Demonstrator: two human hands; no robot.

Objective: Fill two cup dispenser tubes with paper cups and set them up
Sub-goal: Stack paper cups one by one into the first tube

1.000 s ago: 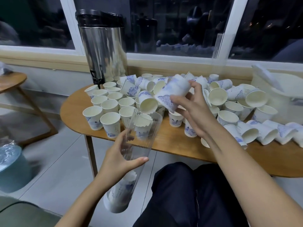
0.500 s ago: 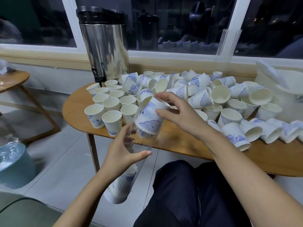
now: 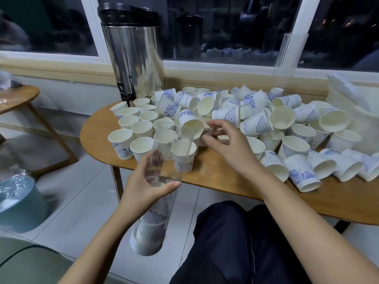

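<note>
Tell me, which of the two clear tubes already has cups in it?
The tube gripped by the left hand, in front of the table: patterned cups are stacked in its lower end. The other tube, leaning at the window, looks empty.

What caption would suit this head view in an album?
The left hand grips a clear dispenser tube while the right hand hovers over loose paper cups on the table.

Paper cups (image 3: 254, 124) crowd the wooden table (image 3: 221, 173); only its near edge seems passable, metal urn (image 3: 133, 58) blocking rear-left
</note>
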